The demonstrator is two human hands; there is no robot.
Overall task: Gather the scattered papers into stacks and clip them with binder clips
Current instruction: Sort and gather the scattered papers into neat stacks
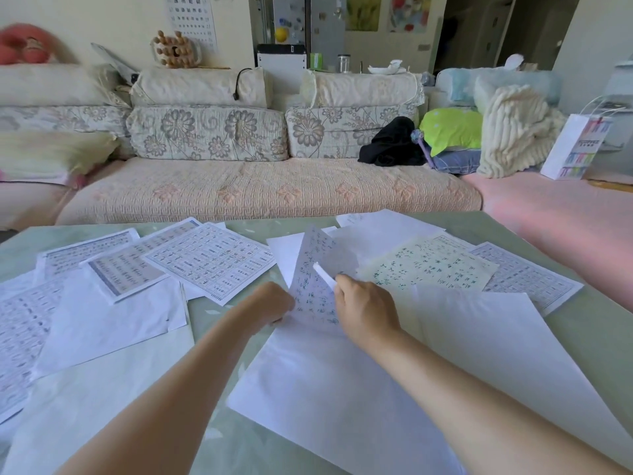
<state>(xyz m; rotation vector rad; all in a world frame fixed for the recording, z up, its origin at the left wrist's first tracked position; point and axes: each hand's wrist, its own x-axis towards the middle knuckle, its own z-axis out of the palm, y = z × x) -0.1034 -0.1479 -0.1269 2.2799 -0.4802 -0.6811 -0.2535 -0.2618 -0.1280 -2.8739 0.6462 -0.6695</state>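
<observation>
Pinching a handwritten sheet [313, 269] by its lower edges, left hand [274, 303] and right hand [363, 303] hold it tilted above the middle of the table [212, 313] — likely thin, floppy, easily creased, so best gripped at opposite edges — with papers [212, 258] scattered around.

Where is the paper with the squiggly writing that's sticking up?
In the head view, the handwritten sheet stands tilted up near the middle of the table, gripped by the left hand and right hand, just left of the cream sheet.
</observation>
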